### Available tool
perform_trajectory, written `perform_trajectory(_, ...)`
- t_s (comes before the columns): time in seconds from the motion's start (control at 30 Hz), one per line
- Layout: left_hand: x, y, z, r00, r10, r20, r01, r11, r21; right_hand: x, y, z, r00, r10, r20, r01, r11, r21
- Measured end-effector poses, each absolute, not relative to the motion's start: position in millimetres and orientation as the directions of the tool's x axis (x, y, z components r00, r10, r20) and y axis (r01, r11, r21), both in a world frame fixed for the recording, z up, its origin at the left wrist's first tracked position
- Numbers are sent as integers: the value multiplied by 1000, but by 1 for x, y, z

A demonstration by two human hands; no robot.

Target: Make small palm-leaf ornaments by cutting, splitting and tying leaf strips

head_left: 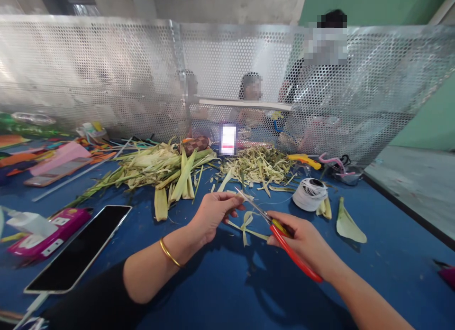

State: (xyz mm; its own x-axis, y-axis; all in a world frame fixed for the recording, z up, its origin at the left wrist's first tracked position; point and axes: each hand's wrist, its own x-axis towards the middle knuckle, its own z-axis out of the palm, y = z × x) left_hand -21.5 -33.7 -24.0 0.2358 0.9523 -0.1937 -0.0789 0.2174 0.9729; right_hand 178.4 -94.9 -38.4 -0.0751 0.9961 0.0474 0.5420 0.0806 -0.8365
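Note:
My right hand (296, 242) is wrapped round scissors (289, 252) with red handles and a yellow inner part. The blades point up and left, their tips at the fingers of my left hand (215, 214). Those fingers are pinched together on a pale green husk strip, whose held end is mostly hidden. Below the blades hangs a knotted husk bow (245, 222) of thin pale strips; one tail runs to the fingertips of my right hand. A thin thread crosses behind the blades towards a white spool of string (310, 194).
Behind lie a husk pile (152, 166) and a heap of shredded strips (258, 165). A yellow glue gun (304, 160) and a single husk piece (350, 223) are to the right. At left are a phone (80, 249) and a magenta power strip (53, 233). People sit behind a perforated metal screen (227, 50).

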Motion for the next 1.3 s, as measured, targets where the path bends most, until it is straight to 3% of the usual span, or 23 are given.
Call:
perform_trajectory(0.47,-23,-31,-22,235,944,-230,-65,251,966,176,-92,-41,-110,992,55,614,111,-781)
perform_trajectory(0.7,-22,-33,-20,236,949,-210,-83,235,969,181,-89,-49,17,996,90,538,66,-840)
perform_trajectory(0.83,-22,-35,-19,273,944,-187,-100,221,970,184,-84,-49,105,988,111,430,56,-901)
perform_trajectory(1.03,-21,-41,-15,310,945,-104,-46,124,991,176,-88,-45,198,975,-100,98,-121,-988)
perform_trajectory(1.17,-21,-46,-9,319,948,-13,-4,15,1000,173,-93,-40,128,986,-111,-21,-109,-994)
perform_trajectory(1.3,-20,-52,-6,305,952,-40,-83,68,994,169,-98,-33,59,997,-55,-121,-47,-992)
